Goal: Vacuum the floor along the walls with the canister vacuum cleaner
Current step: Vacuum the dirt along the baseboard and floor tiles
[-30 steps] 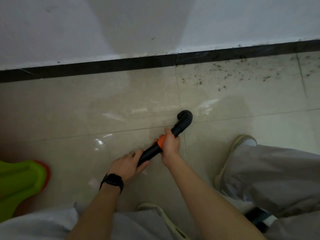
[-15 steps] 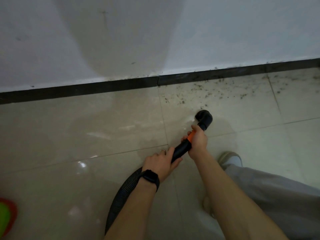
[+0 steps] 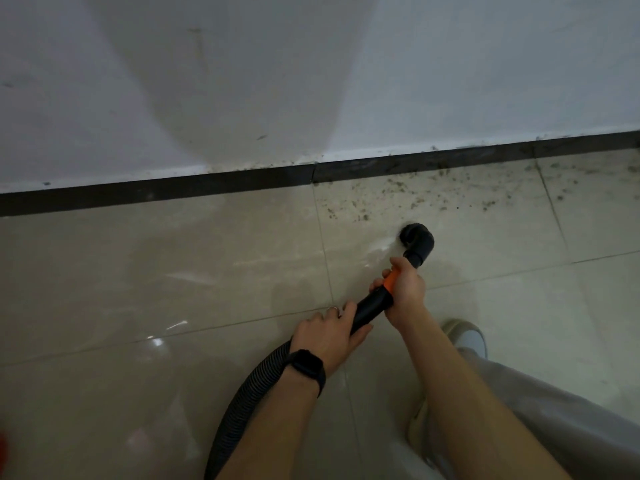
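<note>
Here the black elbow nozzle (image 3: 417,242) of the vacuum sits low at the floor (image 3: 173,271), a little short of the dark baseboard (image 3: 156,194), its bent end nearest the band of dark grit (image 3: 415,194) that lies along the baseboard's foot; whether it touches the tile cannot be told. The right hand (image 3: 403,289) has its grip clamped round the wand (image 3: 370,310) at the orange collar (image 3: 390,281), farther from the baseboard than the nozzle, and the left hand (image 3: 329,336), farther back again, has its grip wrapped round the same wand where the ribbed hose (image 3: 249,393) begins and trails away out of view; the canister is not in view. The likeliest slip is that the nozzle skims past crumbs packed into the seam under the baseboard, since a round mouth would not sit flush in that corner; pushed in too hard, it could knock the baseboard or scatter grit along it instead of lifting it. The hose might also pull taut or catch on the person's shoe (image 3: 465,336), planted well back from the baseboard, and drag the nozzle off line. Room is generous: tile runs on along the baseboard both ways, the dirty stretch reaching toward the right edge of view, and only the baseboard and the white wall (image 3: 207,81) above it bound the reach.
</note>
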{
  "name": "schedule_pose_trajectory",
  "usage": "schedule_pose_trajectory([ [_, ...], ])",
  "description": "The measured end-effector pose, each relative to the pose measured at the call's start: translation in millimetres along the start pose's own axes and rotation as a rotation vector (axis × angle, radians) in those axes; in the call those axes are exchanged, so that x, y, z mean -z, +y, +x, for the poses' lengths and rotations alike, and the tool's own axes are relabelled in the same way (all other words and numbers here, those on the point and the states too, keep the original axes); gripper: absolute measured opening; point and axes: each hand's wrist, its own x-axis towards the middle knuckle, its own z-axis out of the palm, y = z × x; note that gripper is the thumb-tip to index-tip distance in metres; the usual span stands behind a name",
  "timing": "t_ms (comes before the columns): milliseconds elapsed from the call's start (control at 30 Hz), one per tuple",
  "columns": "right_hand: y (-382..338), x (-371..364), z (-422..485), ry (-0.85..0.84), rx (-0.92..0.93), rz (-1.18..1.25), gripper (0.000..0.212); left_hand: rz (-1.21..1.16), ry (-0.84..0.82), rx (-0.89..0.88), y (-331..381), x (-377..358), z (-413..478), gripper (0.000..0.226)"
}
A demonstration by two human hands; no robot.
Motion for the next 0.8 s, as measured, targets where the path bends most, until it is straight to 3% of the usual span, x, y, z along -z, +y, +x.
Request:
schedule_pose_trajectory([
  [333,70,-69,-40,-0.124,-0.062,-0.045,0.014,0.047,0.052,0.155,-88,3,-52,0.064],
  [800,81,-115,-40,-0.243,-0.053,-0.149,0.016,0.059,0.123,0.267,-111,11,-55,0.060],
])
